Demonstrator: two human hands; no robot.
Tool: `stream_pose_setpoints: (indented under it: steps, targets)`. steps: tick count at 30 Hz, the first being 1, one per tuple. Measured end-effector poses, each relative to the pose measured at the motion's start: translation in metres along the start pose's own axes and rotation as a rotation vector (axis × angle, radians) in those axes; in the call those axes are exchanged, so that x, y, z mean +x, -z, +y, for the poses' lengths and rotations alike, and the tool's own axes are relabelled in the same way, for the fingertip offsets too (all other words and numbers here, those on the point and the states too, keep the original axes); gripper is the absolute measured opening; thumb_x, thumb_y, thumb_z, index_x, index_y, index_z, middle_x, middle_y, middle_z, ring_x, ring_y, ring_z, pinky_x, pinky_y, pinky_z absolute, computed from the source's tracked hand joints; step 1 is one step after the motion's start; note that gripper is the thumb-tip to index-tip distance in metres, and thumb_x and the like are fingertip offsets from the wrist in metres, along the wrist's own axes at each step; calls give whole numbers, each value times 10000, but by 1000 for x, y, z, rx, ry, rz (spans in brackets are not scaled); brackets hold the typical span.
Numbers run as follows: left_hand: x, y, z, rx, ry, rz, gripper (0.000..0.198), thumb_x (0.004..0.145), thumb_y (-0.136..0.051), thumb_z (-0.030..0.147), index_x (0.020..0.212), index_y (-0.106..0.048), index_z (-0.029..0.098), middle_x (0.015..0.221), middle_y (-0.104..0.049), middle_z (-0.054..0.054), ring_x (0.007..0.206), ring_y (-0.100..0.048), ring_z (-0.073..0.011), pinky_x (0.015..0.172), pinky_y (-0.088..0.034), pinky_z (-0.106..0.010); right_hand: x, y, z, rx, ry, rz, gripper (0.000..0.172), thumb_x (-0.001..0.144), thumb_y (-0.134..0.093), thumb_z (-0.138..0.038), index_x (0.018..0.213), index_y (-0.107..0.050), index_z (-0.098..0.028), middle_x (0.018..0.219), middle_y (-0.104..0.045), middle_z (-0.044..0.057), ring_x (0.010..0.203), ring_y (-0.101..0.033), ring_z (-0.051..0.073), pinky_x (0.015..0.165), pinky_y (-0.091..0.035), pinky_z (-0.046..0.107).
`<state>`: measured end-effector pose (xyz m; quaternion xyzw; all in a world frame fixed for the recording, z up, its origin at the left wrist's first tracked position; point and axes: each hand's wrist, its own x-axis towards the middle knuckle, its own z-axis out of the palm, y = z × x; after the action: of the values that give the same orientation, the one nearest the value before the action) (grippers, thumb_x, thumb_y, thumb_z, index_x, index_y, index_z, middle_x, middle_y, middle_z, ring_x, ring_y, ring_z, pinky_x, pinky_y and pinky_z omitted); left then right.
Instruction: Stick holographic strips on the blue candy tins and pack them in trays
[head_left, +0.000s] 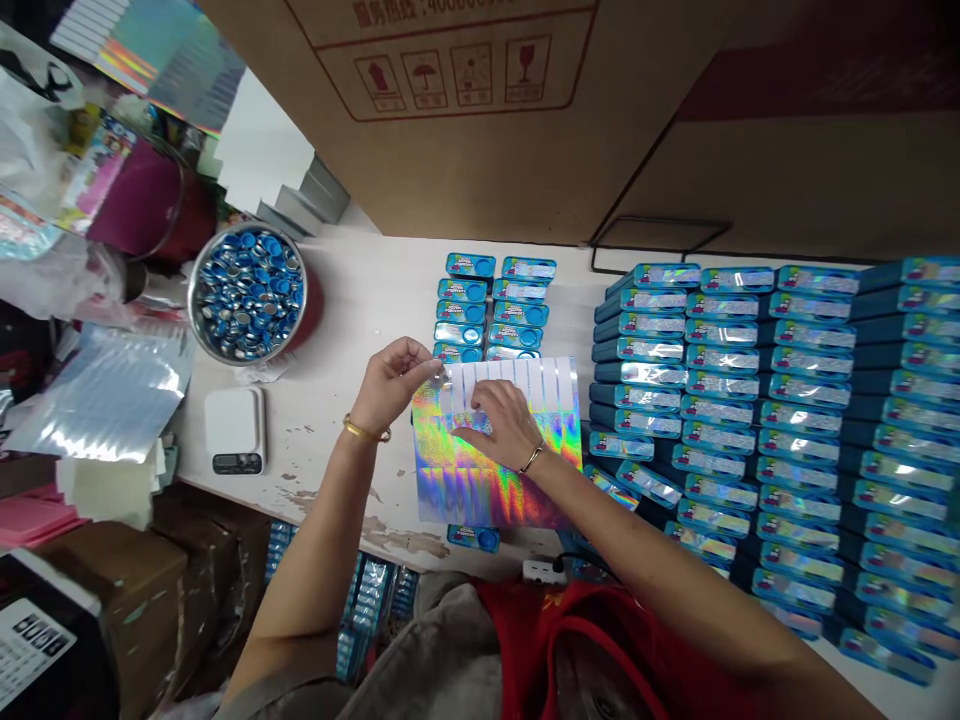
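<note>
A holographic rainbow sticker sheet (495, 470) lies on the white table in front of me, its upper part bare white where strips have been peeled. My left hand (394, 385) pinches a small holographic sticker strip (442, 375) at the sheet's top left corner. Flat on the sheet lies my right hand (502, 425), fingers bent, pressing it down. Just beyond the sheet sit two short rows of small blue tins (495, 310).
A metal bowl (247, 292) of blue caps stands at the left, with a small white scale (235, 430) in front of it. Many stacked blue tins (787, 400) fill the right side. Cardboard boxes (480, 110) wall the back. More silver sticker sheets (105, 390) lie far left.
</note>
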<state>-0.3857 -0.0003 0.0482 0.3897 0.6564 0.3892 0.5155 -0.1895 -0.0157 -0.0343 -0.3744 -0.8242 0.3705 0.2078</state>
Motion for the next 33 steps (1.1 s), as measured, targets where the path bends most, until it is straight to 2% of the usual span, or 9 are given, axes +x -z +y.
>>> stream_pose_setpoints:
  steps: [3,8,14,19,22,24,27,30,33]
  targets:
    - [9,-3,-1,47,19,-79,287,686,-765,395,694,-574,182,645,-658,-12,601,-630,-145,605,-513,-283,-2,-2,1,1,8,22,418,890,-500,-602,974,-554,-196,1046,-603,105,976,-487,255,823,-371,379]
    - [14,-1,-16,203,6,-99,208,732,-690,364,714,-588,184,671,-658,-8,580,-579,-122,565,-455,-248,-4,-4,3,-3,41,42,488,882,-525,-594,1127,-557,-173,1114,-594,124,1032,-482,268,851,-374,393]
    - [18,1,-29,504,-54,-77,115,746,-621,277,685,-573,191,605,-554,35,540,-443,-95,543,-367,-225,-4,0,1,-109,72,-57,544,901,-472,-620,1270,-576,-235,1135,-571,110,1029,-463,268,832,-358,396]
    - [20,-5,-35,758,-155,-142,67,774,-549,178,728,-591,204,706,-579,2,646,-512,-137,641,-400,-265,-2,2,-2,-204,113,-129,561,897,-453,-646,1307,-587,-287,1163,-571,106,1050,-432,278,824,-329,401]
    - [18,-8,-39,963,-208,-68,95,771,-580,169,837,-634,210,974,-612,-74,891,-578,-211,763,-417,-330,-2,0,-1,-213,113,-139,538,894,-456,-648,1245,-634,-281,1179,-571,109,1067,-427,281,824,-319,399]
    - [15,-6,-42,1047,-201,50,251,773,-627,224,1023,-629,210,1136,-580,-117,1032,-556,-269,822,-406,-380,-3,-1,-1,-214,111,-133,541,895,-447,-653,1237,-636,-278,1180,-572,110,1070,-428,281,823,-315,398]
    - [9,3,-47,1032,-156,192,473,789,-649,296,1235,-528,195,1194,-570,-134,1068,-546,-289,850,-392,-401,-4,-1,-3,-219,105,-127,523,906,-430,-646,1232,-632,-290,1162,-574,101,1063,-434,278,818,-308,394]
    - [1,14,-54,964,-127,104,375,845,-591,298,1202,-533,198,1117,-620,-96,1006,-574,-250,857,-382,-383,2,-1,-9,-235,53,-140,482,941,-411,-586,1202,-640,-252,1122,-584,100,1007,-446,264,793,-303,380]
    - [-4,19,-60,1013,-142,-4,236,900,-518,281,1115,-585,210,1067,-642,-74,986,-574,-232,852,-364,-378,16,-2,-17,-303,-10,-177,450,998,-354,-456,1303,-568,-203,1061,-596,106,916,-453,240,753,-294,362]
